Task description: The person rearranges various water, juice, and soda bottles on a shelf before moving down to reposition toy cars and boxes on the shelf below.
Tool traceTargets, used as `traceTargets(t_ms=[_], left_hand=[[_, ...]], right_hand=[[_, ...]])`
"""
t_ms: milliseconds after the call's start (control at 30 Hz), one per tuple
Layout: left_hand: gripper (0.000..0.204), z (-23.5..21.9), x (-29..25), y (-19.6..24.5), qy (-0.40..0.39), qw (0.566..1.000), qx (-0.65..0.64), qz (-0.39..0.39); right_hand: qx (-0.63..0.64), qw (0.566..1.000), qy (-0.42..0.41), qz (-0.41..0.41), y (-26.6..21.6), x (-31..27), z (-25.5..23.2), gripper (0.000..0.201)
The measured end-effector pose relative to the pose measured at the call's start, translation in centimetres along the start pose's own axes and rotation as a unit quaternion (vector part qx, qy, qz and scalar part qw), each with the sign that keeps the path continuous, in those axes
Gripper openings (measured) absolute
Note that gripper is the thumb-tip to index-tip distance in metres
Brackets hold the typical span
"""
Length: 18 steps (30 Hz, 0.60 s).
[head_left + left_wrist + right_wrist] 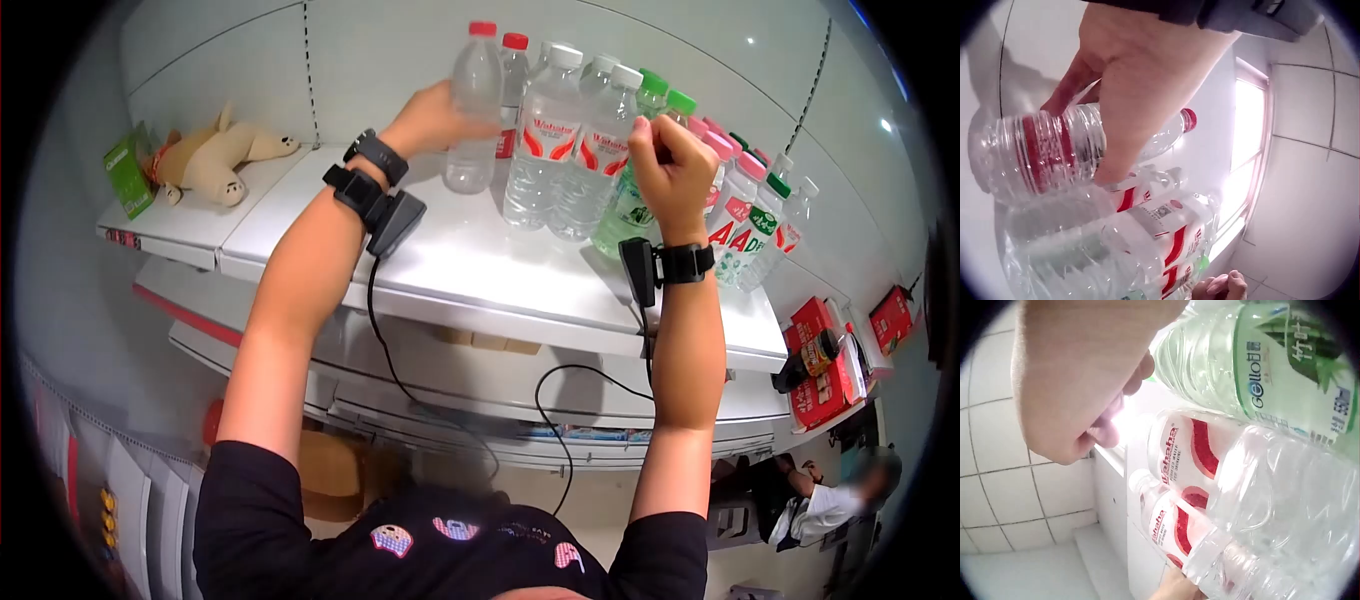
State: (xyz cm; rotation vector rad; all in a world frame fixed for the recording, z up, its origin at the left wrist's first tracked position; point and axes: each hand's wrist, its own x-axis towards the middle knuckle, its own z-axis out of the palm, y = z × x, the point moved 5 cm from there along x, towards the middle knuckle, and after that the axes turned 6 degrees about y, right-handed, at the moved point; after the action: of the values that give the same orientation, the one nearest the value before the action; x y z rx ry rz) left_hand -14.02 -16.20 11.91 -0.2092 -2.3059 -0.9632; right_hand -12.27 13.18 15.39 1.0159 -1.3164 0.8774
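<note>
My left hand (435, 122) (1141, 75) grips a clear bottle (474, 150) (1004, 156) with a red cap, its thumb and fingers on opposite sides. The bottle is upright at the left end of the bottle group, in front of another red-capped bottle (515, 62). Fingers curled and nothing visible in them, my right hand (675, 170) (1094, 375) is raised in front of the green-capped bottles (681, 103). Beside it are white-capped bottles (548, 140) (1175, 519) with red-and-white labels and a green-tinted bottle (622, 215) (1210, 362).
On the white shelf (400, 265), pink-capped and green-capped bottles (735, 200) stand at the right. A plush dog (215, 165) and a green box (128, 172) lie toward the left. Cables hang from both wrists. A seated person (820, 500) is at the lower right, below red boxes (815, 395).
</note>
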Motion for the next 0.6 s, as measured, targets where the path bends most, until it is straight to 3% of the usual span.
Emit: traceTargets(t_ms=[67,100,200,300,367,467,600], left_hand=[[0.072,0.9,0.0,-0.6,0.02,0.992,0.096,0.085],[0.072,1.4,0.2,-1.2,0.016,0.992,0.096,0.083],[0.079,2.4,0.6,-2.3,-0.009,0.999,0.026,0.046],[0.081,2.4,-0.6,-2.0,0.023,0.998,-0.021,0.05],[0.08,2.3,-1.3,-1.9,-0.001,0.992,-0.129,0.006],[0.077,2.4,-1.3,-2.3,-0.022,0.99,-0.134,-0.045],[0.078,2.6,-1.5,-2.6,-0.013,0.985,-0.16,-0.056]], right_hand=[[0.013,1.0,-0.012,0.011,-0.2,0.0,0.2,0.032],[0.012,1.0,-0.012,0.016,-0.2,-0.1,0.2,0.032],[-0.003,1.0,0.002,0.03,0.1,-0.2,0.2,0.032],[0.008,0.999,-0.002,0.045,0.7,-0.5,0.5,0.032],[0.007,0.999,-0.013,0.048,1.0,-0.7,0.7,0.032],[0.007,0.999,-0.021,0.038,0.0,-0.6,0.9,0.032],[0.012,0.999,-0.034,0.019,-1.3,-0.5,0.6,0.031]])
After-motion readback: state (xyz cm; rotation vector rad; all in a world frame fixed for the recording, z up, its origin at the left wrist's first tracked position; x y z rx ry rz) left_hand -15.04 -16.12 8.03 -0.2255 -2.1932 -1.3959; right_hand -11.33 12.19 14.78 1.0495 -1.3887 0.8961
